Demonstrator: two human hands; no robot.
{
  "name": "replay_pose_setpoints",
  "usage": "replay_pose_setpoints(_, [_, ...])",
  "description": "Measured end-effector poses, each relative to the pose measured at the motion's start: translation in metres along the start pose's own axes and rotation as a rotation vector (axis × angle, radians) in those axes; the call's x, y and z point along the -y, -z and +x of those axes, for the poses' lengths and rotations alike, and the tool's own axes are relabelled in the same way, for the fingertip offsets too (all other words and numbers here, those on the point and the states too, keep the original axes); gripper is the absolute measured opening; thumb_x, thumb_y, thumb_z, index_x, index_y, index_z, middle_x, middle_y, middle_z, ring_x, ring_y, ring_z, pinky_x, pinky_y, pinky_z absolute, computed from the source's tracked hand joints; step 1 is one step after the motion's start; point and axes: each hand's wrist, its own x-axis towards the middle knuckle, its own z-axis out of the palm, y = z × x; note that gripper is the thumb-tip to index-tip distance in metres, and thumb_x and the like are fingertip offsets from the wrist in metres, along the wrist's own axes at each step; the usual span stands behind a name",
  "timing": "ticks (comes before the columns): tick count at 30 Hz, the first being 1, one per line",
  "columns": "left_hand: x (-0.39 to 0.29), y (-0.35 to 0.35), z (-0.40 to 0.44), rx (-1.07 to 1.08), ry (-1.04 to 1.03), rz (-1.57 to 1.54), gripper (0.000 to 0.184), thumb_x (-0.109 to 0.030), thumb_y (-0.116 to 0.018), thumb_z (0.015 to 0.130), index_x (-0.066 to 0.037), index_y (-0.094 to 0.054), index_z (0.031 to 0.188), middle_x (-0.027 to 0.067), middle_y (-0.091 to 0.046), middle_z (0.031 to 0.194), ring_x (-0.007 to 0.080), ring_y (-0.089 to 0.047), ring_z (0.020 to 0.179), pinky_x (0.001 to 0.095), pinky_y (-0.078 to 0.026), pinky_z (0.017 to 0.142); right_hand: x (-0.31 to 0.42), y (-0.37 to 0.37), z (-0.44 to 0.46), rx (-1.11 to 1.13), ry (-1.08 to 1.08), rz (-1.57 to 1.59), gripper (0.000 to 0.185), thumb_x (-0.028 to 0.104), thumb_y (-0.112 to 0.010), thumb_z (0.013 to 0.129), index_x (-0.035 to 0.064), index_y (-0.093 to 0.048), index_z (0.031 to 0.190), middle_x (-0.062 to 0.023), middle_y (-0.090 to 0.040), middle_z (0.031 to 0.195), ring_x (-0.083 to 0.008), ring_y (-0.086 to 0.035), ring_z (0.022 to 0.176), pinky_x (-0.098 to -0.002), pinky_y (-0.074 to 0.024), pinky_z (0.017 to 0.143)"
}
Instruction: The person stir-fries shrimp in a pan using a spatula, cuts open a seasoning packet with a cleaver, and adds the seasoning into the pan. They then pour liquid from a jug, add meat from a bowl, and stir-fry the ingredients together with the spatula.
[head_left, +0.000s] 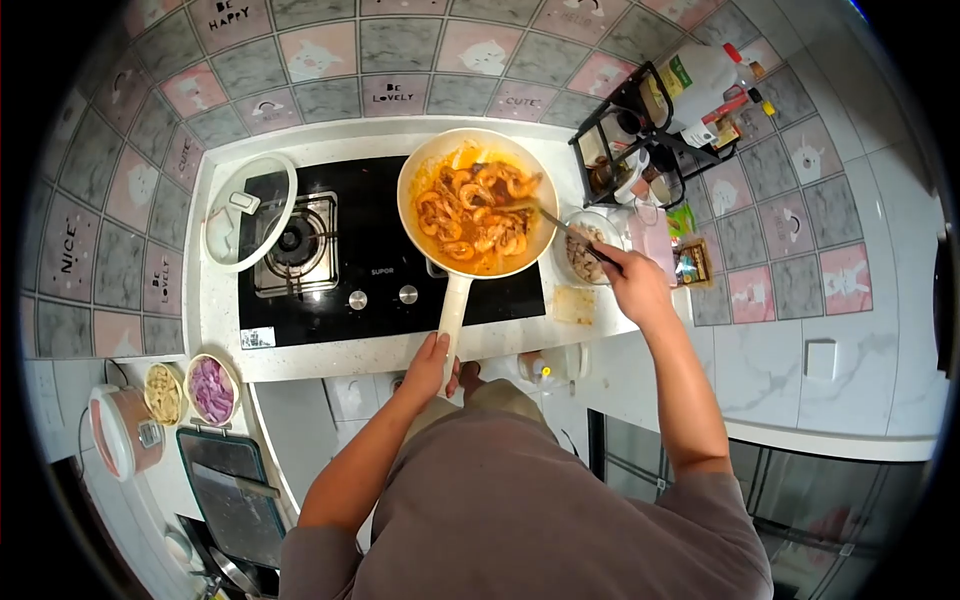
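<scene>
Cream-coloured frying pan (411, 190) sits on the black glass hob (375, 225), its handle gripped by a person's left hand (430, 366), as shrimp (466, 205) in orange sauce fill it. The right hand (641, 290) clasps a dark-handled spatula (578, 236), its tip among the shrimp. A clear bowl (590, 272) rests just beside the pan; a glass lid (232, 247) lies near the left burner (296, 243).
</scene>
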Motion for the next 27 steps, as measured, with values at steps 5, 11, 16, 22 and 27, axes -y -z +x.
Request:
replay_pose_setpoints(5, [0.0,0.0,0.001,0.002,-0.001,-0.004,0.032,-0.041,-0.034,0.106,-0.011,-0.044,0.108,0.0048,-0.052,0.074,0.0161,-0.046,0.044,0.0313,-0.041,0.042,-0.013,-0.043,0.024,0.088,0.053,0.292,0.034,0.022,-0.061,0.092,0.0203,-0.065,0.126,-0.0181,-0.067,0.116,-0.0326,-0.065,0.101,-0.0389,-0.0495,0.089])
replay_pose_setpoints(11, [0.0,0.001,0.001,-0.007,0.004,-0.011,0.032,-0.041,-0.034,0.106,-0.011,-0.044,0.108,0.0045,-0.052,0.073,0.016,-0.046,0.043,0.0318,-0.041,0.041,-0.029,-0.01,-0.006,0.299,0.014,0.408,0.033,0.019,-0.063,0.092,0.0226,-0.067,0.125,-0.0158,-0.069,0.111,-0.0272,-0.066,0.099,-0.0336,-0.0494,0.088])
replay_pose_setpoints(16, [0.0,0.002,0.001,0.002,0.004,-0.014,0.032,-0.041,-0.034,0.105,-0.011,-0.045,0.109,0.0044,-0.052,0.073,0.0158,-0.046,0.044,0.0319,-0.041,0.041,0.008,0.033,-0.018,0.252,-0.117,0.106,0.033,0.022,-0.062,0.09,0.0253,-0.068,0.122,-0.0158,-0.071,0.099,-0.034,-0.066,0.09,-0.0397,-0.0517,0.083])
replay_pose_setpoints(22, [0.001,0.003,0.002,0.0,0.009,-0.01,0.031,-0.041,-0.034,0.105,-0.012,-0.045,0.109,0.0047,-0.052,0.074,0.0162,-0.046,0.044,0.0321,-0.041,0.041,0.009,-0.01,0.014,-0.038,0.048,0.078,0.033,0.025,-0.059,0.091,0.0227,-0.067,0.122,-0.017,-0.07,0.101,-0.0362,-0.065,0.094,-0.0437,-0.0511,0.083])
replay_pose_setpoints(27, [0.002,0.002,0.003,0.007,0.015,-0.022,0.031,-0.041,-0.034,0.106,-0.012,-0.045,0.109,0.0047,-0.052,0.074,0.0162,-0.046,0.044,0.032,-0.041,0.041,0.001,-0.049,0.025,0.01,0.071,0.387,0.034,0.022,-0.058,0.094,0.0137,-0.063,0.127,-0.0198,-0.065,0.119,-0.0349,-0.062,0.11,-0.0362,-0.0474,0.095])
